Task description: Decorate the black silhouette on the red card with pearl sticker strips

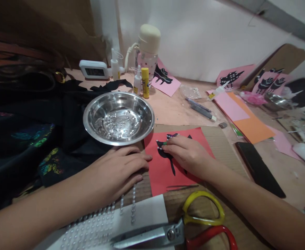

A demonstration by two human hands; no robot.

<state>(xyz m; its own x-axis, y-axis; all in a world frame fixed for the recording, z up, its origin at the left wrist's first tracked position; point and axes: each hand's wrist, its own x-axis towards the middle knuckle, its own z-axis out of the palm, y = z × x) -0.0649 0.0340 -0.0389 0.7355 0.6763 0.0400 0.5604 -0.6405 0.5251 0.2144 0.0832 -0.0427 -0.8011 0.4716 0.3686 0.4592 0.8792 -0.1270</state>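
My right hand bends over a black bird-shaped paper cutout on a red sheet. Its fingers are drawn together against the cutout's upper part, where white beads and a bit of green show; anything small between the fingertips is hidden. My left hand lies palm down with fingers loosely stretched, tips at the sheet's left edge, just below a steel bowl of small shiny pieces. Strings of pearl beads run under and below the left wrist. Thin tweezers lie on the sheet's near edge.
Large scissors with yellow and red handles lie in front, over white paper. A black phone is at right, beside orange paper. Behind stand a glue stick, a bottle and a digital clock. Dark cloth covers the left.
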